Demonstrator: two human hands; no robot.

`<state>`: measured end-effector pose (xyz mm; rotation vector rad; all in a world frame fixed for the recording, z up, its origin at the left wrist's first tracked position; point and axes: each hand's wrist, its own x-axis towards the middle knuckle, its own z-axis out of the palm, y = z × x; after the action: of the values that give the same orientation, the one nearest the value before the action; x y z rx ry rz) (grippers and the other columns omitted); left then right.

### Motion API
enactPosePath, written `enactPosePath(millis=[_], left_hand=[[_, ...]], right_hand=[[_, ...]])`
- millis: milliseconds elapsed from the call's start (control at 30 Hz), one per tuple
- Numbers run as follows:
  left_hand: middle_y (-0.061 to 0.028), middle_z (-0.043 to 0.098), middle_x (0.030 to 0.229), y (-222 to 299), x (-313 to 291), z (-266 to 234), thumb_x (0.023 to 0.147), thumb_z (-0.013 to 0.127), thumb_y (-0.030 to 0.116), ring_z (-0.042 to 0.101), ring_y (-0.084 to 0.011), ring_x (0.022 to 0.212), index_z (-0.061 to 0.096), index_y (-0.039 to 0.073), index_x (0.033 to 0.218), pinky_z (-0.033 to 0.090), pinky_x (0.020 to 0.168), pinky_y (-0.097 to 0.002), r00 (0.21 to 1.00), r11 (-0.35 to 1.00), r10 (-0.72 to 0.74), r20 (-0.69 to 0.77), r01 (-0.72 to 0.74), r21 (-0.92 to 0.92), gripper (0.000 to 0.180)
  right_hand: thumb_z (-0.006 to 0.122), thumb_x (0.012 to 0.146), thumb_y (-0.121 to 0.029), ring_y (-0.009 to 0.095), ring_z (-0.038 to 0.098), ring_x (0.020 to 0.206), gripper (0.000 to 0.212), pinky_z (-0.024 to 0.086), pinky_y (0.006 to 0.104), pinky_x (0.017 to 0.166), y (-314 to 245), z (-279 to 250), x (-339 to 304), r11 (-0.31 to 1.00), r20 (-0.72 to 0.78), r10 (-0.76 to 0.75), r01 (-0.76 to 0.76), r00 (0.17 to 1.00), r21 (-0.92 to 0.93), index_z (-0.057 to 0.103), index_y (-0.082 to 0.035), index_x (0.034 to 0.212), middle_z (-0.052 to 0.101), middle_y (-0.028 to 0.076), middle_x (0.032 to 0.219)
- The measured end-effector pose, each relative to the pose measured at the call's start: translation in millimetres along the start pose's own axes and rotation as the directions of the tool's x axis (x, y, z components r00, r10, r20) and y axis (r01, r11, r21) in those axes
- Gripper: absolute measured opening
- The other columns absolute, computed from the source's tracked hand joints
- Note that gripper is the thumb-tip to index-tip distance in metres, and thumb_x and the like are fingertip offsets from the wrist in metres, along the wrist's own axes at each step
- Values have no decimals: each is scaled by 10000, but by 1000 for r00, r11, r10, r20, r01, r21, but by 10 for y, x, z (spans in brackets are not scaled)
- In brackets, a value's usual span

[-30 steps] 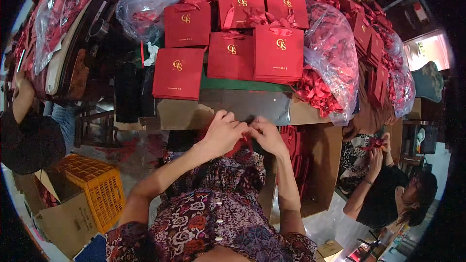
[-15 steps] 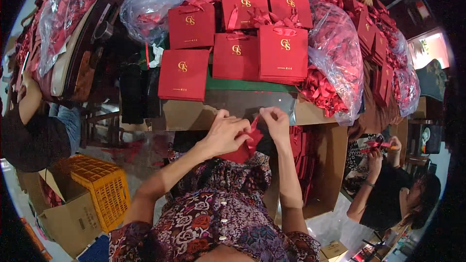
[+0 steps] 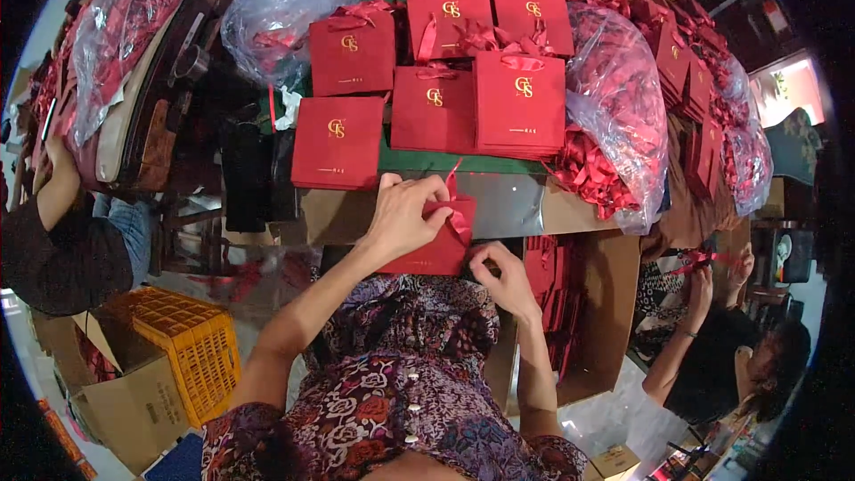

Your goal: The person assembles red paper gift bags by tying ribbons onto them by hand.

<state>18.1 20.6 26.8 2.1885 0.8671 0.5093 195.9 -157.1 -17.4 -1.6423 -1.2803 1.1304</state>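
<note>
A small red paper bag (image 3: 427,257) hangs in front of me at the table's near edge, with its front turned partly up. My left hand (image 3: 407,216) is closed on its upper part, where a red ribbon (image 3: 458,214) sticks up and loops over the side. Thumb and fingers pinch there, hiding part of the bag's top. By the bag's lower right corner is my right hand (image 3: 504,278), its fingers curled in; whether they grip the corner is hard to see. Stacks of finished-looking red bags with ribbon handles (image 3: 520,107) lie just beyond on the table.
Clear plastic sacks of red ribbon (image 3: 616,98) flank the stacks. Right of my lap stands a cardboard box (image 3: 598,303) with red bags inside. A yellow crate (image 3: 191,347) sits on the floor at left. Another person (image 3: 726,356) handles red ribbon at right.
The red bag has come up flatter into view, its front now showing. My right hand has left the ribbon and moved down to the bag's lower right corner. The left hand keeps its hold.
</note>
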Motion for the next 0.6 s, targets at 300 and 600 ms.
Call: enactPosePath(millis=[300,600], left_hand=[[-62,694,800,109,53,-11,790,737,172,668,-236,775,596,108,891,339,810,-387,998,999,44,41,-44,-13,185],[-44,683,781,-37,223,209,797,736,187,666,-237,776,596,116,896,355,818,-394,999,999,-32,-22,33,32,186]], right_hand=[[676,919,-153,212,608,819,231,503,319,724,-11,43,116,980,-92,-179,169,980,-106,580,15,1044,604,127,945],[660,938,-114,15,504,687,127,424,202,612,-276,-165,-183,968,55,174,-181,983,171,582,-22,899,561,-48,742]])
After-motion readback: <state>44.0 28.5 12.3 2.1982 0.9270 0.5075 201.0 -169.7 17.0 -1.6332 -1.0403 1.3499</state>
